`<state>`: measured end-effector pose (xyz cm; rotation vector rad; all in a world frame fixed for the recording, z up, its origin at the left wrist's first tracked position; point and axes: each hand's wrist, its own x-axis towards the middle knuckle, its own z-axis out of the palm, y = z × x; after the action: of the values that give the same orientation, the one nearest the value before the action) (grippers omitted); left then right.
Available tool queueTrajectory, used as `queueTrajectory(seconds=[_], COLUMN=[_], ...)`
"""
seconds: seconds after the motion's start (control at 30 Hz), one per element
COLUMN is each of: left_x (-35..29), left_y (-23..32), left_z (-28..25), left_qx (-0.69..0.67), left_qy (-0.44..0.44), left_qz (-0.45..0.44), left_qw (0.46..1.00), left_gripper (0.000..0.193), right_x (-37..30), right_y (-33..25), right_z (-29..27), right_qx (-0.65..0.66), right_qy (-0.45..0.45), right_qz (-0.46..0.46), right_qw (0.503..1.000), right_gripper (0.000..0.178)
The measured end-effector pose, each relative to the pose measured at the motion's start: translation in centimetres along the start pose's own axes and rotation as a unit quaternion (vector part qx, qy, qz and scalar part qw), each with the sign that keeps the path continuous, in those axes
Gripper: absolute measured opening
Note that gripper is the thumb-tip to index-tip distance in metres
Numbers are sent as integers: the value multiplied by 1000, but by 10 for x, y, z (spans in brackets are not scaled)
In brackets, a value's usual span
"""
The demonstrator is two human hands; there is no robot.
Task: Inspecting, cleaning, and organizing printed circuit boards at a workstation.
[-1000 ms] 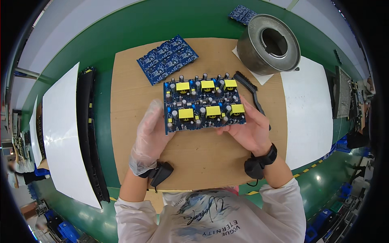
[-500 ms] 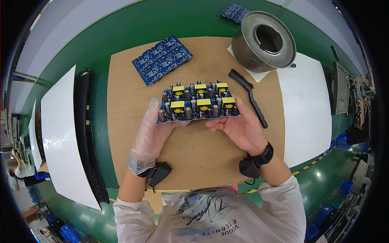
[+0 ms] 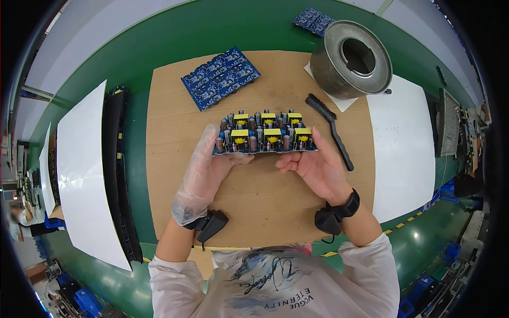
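Between my two hands is a circuit board panel (image 3: pixel 263 150), component side up, with yellow transformers and upright cylindrical capacitors in rows. My left hand (image 3: pixel 204 172), in a clear plastic glove, grips its left end, thumb along the side and fingers beneath. At the right end my bare right hand (image 3: pixel 322 169) holds the panel with the thumb on its edge and the fingers curled under. The fingertips beneath the board are partly hidden. Beyond it a second blue board panel (image 3: pixel 221 78) lies on the cardboard with its solder side up.
A brown cardboard sheet (image 3: pixel 254 212) covers the green bench. To the right lies a black brush (image 3: pixel 333 130), below a round metal pot (image 3: pixel 339 69) on white paper. Another blue board (image 3: pixel 313 21) is behind the pot. White panels (image 3: pixel 403 153) flank both sides.
The whole scene has shifted slightly to the right in view. The held board panel is tipped a little more edge-on, with both hands keeping their grip.
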<state>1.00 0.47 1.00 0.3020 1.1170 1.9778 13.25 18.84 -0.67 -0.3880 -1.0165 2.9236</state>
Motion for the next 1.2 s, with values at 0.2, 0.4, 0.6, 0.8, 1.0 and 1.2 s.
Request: queueTrajectory(seconds=[0.2, 0.4, 0.6, 0.8, 1.0, 1.2], left_x=[0, 0, 0, 1, 2, 3], left_y=[-3, -2, -4, -5, -6, -7], left_z=[-5, -3, -6, -10, -11, -12], left_qx=[-16, -13, -24, -40, -50, -49], left_qy=[-2, 8, -9, -18, -26, -40], left_qz=[-8, -4, 7, 1, 4, 14], left_qw=[1000, 1000, 1000, 999, 998, 998], left_gripper=[50, 50, 47, 45, 43, 41], right_x=[-1, 0, 0, 0, 0, 1], right_y=[0, 0, -1, 0, 0, 0], right_z=[1, 0, 2, 1, 1, 1], right_qx=[-2, -9, -8, -13, -11, -11], right_qy=[13, 12, 17, 15, 16, 11], right_qz=[5, 5, 3, 2, 3, 5], right_qw=[1000, 1000, 1000, 1000, 1000, 1000], right_gripper=[51, 52, 52, 52, 53, 54])
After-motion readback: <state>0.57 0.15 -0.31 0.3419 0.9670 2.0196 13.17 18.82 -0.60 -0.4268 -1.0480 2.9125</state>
